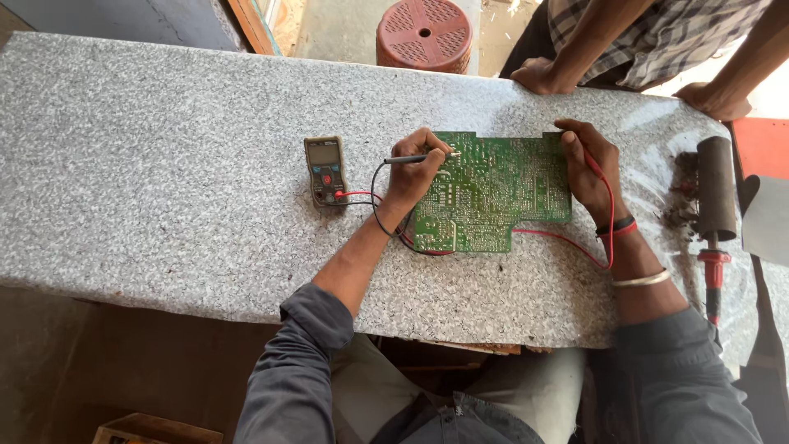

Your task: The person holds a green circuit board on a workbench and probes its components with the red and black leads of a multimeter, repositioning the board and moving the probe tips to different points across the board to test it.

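Observation:
A green circuit board (501,193) lies flat on the speckled grey stone table (164,181). My left hand (415,173) holds a black probe (415,159) like a pen, its tip touching the board's upper left corner. My right hand (588,168) holds a red probe (593,164) at the board's upper right corner. Red and black leads (567,242) run under and around the board to a small grey multimeter (325,170) lying left of the board.
A soldering iron (715,205) with a dark barrel and red handle rests at the table's right end beside dark debris. Another person's hands (538,76) lean on the far edge. A red plastic stool (425,33) stands beyond the table.

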Demonstrator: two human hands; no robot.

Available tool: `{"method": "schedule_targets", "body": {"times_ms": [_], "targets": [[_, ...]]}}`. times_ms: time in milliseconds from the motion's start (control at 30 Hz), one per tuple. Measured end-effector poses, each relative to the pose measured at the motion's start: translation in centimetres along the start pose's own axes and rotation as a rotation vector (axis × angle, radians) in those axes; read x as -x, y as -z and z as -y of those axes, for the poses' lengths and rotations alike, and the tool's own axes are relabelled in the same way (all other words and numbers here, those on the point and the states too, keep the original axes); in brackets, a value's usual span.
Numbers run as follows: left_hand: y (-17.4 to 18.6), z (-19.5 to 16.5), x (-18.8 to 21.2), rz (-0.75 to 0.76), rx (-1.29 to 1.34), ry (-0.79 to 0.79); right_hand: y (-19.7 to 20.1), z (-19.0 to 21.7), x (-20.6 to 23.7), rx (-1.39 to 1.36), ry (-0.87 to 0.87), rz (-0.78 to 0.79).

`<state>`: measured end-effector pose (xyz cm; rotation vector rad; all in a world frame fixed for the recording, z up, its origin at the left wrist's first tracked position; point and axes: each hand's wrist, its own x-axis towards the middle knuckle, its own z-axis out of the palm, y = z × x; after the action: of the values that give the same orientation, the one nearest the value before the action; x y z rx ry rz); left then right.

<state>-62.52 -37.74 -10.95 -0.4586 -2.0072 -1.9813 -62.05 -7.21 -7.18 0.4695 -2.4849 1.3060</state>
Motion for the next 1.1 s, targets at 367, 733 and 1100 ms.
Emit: {"method": "schedule_targets", "body": {"times_ms": [367,733,1100], "targets": [[-1.3,-0.4,0.7,-0.016,0.065,-0.051,-0.2,-0.6,0.5,-0.240,0.079,-0.081],[-1.3,0.5,0.2,-0.067,0.063,0.239,-0.8,-3.1,-0.5,-0.662,-0.186,0.003],[-1.6,1.5,0.4,0.128,0.052,0.090,-0.5,-3.3,-0.6,-0.689,-0.268,0.128]]}}
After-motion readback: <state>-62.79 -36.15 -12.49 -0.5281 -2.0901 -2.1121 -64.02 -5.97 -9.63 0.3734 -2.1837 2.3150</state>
